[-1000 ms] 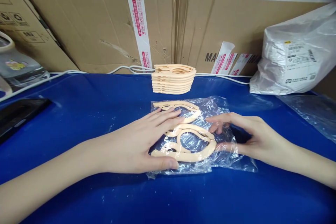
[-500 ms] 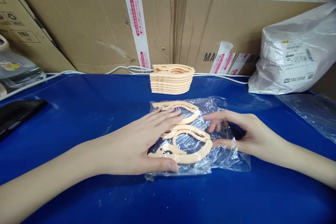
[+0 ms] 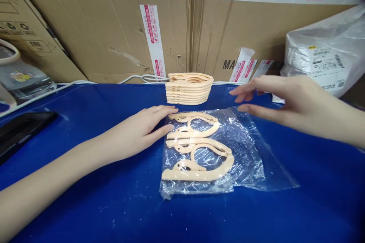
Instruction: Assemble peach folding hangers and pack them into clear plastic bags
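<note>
- Two cream hanger-like pieces, an upper one (image 3: 199,134) and a lower one (image 3: 196,175), lie flat inside a clear plastic bag (image 3: 248,159) on the blue tabletop (image 3: 114,197); that much looks done.
- A neat stack (image 3: 188,93) of similar pieces stands outside the bag, just beyond its far edge, seemingly not bagged.
- The bag's right part lies loose and creased; whether that end is sealed, I cannot tell.
- The left hand (image 3: 142,129) lies palm down at the bag's upper left edge, its fingertips over the end of the upper piece. Its grip is relaxed, thumb apart from the fingers, clasping nothing; how firmly it presses is unclear.
- The right hand (image 3: 293,98) hangs above the tabletop, right of the stack and clear of the bag, thumb and fingers parted, its grip holding nothing visible.
</note>
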{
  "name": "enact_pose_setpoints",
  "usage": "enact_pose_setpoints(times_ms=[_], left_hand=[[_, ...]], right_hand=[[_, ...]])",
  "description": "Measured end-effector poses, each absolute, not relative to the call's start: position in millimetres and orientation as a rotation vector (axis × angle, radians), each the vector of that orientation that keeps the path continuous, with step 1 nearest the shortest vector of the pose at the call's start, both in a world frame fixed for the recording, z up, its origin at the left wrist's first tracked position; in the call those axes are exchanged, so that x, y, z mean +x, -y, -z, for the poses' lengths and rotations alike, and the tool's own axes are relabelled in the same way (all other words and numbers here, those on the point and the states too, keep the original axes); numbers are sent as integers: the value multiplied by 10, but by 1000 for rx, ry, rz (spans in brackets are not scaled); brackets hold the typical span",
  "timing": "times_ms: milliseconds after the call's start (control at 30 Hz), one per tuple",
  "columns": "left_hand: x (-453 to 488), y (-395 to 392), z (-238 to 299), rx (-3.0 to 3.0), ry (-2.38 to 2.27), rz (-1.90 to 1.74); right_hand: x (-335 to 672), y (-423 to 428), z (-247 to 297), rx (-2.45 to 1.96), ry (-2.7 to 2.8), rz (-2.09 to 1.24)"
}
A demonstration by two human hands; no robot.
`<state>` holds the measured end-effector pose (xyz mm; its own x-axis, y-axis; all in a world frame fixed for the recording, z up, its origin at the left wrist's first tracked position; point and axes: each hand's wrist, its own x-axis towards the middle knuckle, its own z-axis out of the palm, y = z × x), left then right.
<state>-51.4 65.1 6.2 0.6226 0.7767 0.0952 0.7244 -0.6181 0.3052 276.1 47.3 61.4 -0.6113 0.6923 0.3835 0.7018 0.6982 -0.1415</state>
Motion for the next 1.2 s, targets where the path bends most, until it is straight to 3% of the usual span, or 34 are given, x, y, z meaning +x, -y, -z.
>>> enact_pose_setpoints(times_ms=[233,433,700,1200], left_hand=[[-467,-669,-64,2557,-1101,-345],[-456,-652,-97,2553,-1090,-346],[-460,-662,-92,2583,-1069,-349],[-471,-655,-90,2556,-1097,-342]], right_hand=[[2334,-1246,-739,-906,2571,118],[2074,-1740,-729,-992,2616,-88],[1958,-1848,-673,-957,2636,-364],[1972,-1834,-681,-888,2615,-262]])
